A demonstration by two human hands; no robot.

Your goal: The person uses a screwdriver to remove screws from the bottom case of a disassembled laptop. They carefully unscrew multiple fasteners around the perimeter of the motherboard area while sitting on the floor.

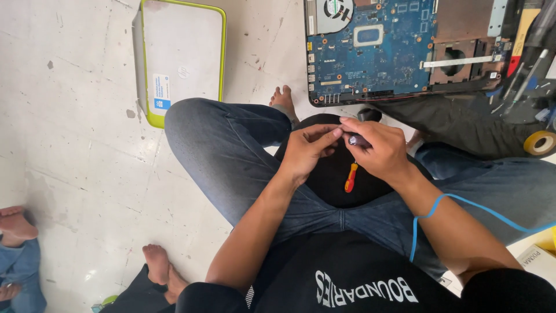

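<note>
I sit cross-legged on the floor in blue jeans. My left hand point(306, 152) and my right hand point(377, 149) meet over my lap, fingertips touching. My right hand grips a small dark, shiny object point(358, 139), partly hidden by the fingers; my left fingers pinch at its end. An orange-handled screwdriver point(350, 177) lies on a black rounded thing point(335, 174) in my lap, just below both hands. An opened laptop base with a bare blue circuit board point(376, 49) lies on the floor beyond my knees.
A white laptop with a lime-green rim point(179, 58) stands to the upper left. A yellow tape roll point(540, 142) and several tools point(524, 81) lie at the right. A blue cord point(440, 203) runs from my right forearm. Other people's bare feet point(14, 225) show at the left.
</note>
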